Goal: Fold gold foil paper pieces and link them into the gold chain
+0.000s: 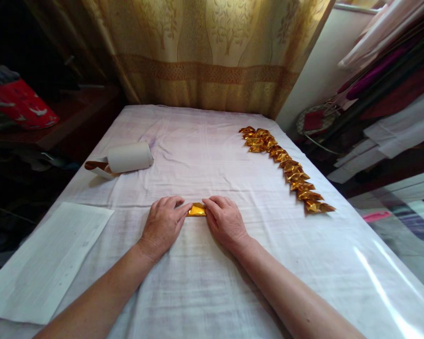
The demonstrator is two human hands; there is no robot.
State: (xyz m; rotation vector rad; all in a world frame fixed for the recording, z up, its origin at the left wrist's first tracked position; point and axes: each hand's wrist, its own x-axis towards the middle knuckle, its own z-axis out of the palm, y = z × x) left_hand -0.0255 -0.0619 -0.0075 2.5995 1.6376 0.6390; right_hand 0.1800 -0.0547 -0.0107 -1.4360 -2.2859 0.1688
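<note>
Between my hands lies a small piece of folded gold foil paper [197, 209], low on the white cloth in the middle. My left hand [165, 221] has its thumb and fingers closed on the foil's left end. At the right end, my right hand [226, 220] pinches it the same way. Both ends of the foil are hidden under my fingertips. Several finished gold foil folded shapes [293, 172], pointed at the ends, overlap in a long row on the right side of the cloth.
The white cloth [198, 160] covers the table. A white roll [130, 157] with a loose brown-lined end lies at the left. Nearer stands a flat printed paper sheet [49, 259]. A red container [21, 101] is far left; a gold curtain [205, 56] hangs behind; clothes [392, 94] hang right.
</note>
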